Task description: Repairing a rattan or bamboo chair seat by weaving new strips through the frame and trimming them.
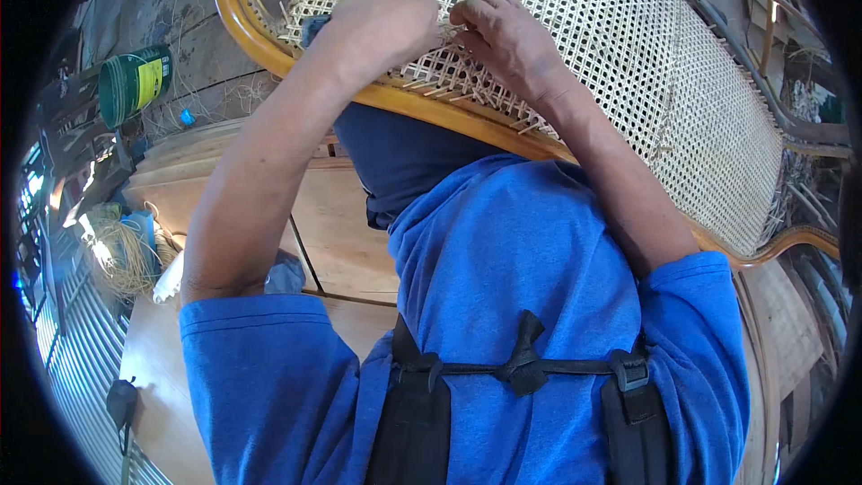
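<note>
A woven cane panel (pixel 575 27) in an open lattice lies across my lap, set in a curved, varnished wooden frame (pixel 431 110). Over the near left part of the weave, my left hand (pixel 388 20) is closed, its back hiding what the fingers grip. Close beside it is my right hand (pixel 510 40), its fingers curled and pinched toward the left one; whatever is between them is too small to make out. Loose cane ends (pixel 440 92) stick out along the near frame edge below my hands. A small dark object (pixel 314 29) shows by my left wrist.
To the left stands a green tin (pixel 135 85) with a yellow label. Below it lie a bundle of cane strands (pixel 121 256) and a wooden bench board (pixel 242 162). At the far right, dark curved rails (pixel 754 81) run beside the panel.
</note>
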{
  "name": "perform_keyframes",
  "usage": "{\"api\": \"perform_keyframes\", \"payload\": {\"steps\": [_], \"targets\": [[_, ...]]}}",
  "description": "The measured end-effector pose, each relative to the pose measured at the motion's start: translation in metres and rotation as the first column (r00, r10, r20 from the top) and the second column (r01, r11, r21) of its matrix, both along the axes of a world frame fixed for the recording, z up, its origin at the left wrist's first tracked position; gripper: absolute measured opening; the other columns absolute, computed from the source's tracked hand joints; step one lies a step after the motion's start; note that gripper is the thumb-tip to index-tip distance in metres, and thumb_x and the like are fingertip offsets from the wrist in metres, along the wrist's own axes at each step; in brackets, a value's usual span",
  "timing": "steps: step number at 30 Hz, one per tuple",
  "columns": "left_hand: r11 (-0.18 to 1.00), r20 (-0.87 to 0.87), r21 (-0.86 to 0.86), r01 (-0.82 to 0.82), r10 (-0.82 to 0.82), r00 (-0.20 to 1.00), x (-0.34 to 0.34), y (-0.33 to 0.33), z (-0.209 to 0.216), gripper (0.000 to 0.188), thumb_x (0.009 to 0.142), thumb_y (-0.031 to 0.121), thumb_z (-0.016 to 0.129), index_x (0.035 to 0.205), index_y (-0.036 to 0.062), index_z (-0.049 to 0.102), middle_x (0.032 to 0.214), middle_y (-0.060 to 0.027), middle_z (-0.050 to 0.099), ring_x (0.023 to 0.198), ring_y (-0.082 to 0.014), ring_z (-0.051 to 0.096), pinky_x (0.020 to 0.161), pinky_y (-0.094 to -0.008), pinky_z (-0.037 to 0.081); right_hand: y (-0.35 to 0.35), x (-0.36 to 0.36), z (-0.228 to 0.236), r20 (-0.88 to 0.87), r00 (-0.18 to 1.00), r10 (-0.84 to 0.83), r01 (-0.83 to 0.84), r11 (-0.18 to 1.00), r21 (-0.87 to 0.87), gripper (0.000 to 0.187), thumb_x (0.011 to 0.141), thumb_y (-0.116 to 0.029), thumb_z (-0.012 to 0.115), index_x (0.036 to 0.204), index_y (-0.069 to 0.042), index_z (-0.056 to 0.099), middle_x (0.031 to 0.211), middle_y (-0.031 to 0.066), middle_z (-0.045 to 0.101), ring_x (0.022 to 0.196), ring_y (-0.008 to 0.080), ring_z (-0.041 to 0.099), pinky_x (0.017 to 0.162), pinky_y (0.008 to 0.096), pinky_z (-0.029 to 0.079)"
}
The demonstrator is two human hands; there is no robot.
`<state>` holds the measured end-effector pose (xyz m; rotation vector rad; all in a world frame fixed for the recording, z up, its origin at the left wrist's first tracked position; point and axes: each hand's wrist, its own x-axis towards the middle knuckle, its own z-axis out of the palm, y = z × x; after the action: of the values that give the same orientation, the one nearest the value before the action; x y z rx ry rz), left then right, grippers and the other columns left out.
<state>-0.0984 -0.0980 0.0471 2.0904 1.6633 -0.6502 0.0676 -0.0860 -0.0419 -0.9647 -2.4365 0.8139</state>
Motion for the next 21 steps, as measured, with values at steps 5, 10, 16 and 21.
{"api": "perform_keyframes", "payload": {"steps": [5, 10, 16, 21], "targets": [[0.999, -0.049, 0.045, -0.008, 0.010, 0.999, -0.030, -0.015, 0.017, 0.035, 0.083, 0.032, 0.050, 0.075, 0.0007, 0.064, 0.078, -0.0189, 0.063, 0.075, -0.0356, 0.062, 0.070, -0.0466, 0.048, 0.001, 0.000, -0.002, 0.028, 0.997, 0.073, -0.072, 0.997, -0.021, 0.016, 0.084, -0.025, 0.059, 0.090, -0.011, 0.062, 0.084, 0.0067, 0.060, 0.086, 0.0252, 0.058, 0.081, 0.0355, 0.046], [0.975, -0.100, 0.008, -0.223, 0.223, 0.970, -0.043, -0.005, 0.011, 0.036, 0.083, 0.035, 0.053, 0.076, 0.0015, 0.063, 0.079, -0.0170, 0.063, 0.077, -0.0345, 0.061, 0.071, -0.0451, 0.047, -0.002, 0.000, -0.002, 0.053, 0.998, 0.025, -0.024, 0.999, -0.028, 0.014, 0.084, -0.025, 0.058, 0.084, -0.012, 0.062, 0.079, 0.0051, 0.059, 0.081, 0.0244, 0.057, 0.081, 0.0352, 0.045], [0.972, 0.112, -0.141, -0.190, 0.206, 0.972, -0.013, -0.008, -0.011, 0.029, 0.075, 0.028, 0.057, 0.083, 0.0026, 0.066, 0.077, -0.0182, 0.065, 0.075, -0.0328, 0.064, 0.070, -0.0433, 0.050, -0.001, 0.002, -0.005, -0.048, 0.998, 0.044, -0.044, 0.999, -0.006, 0.012, 0.082, -0.023, 0.061, 0.084, -0.012, 0.063, 0.077, 0.0063, 0.059, 0.080, 0.0256, 0.057, 0.080, 0.0355, 0.045], [0.955, 0.075, -0.181, -0.233, 0.250, 0.965, -0.027, -0.012, -0.001, 0.027, 0.075, 0.024, 0.052, 0.079, 0.0001, 0.064, 0.072, -0.0204, 0.063, 0.071, -0.0371, 0.062, 0.069, -0.0449, 0.050, 0.003, 0.001, -0.005, 0.010, 0.998, 0.060, -0.059, 0.995, -0.084, 0.013, 0.081, -0.024, 0.061, 0.083, -0.011, 0.064, 0.083, 0.0076, 0.062, 0.084, 0.0277, 0.058, 0.081, 0.0364, 0.046]]}}
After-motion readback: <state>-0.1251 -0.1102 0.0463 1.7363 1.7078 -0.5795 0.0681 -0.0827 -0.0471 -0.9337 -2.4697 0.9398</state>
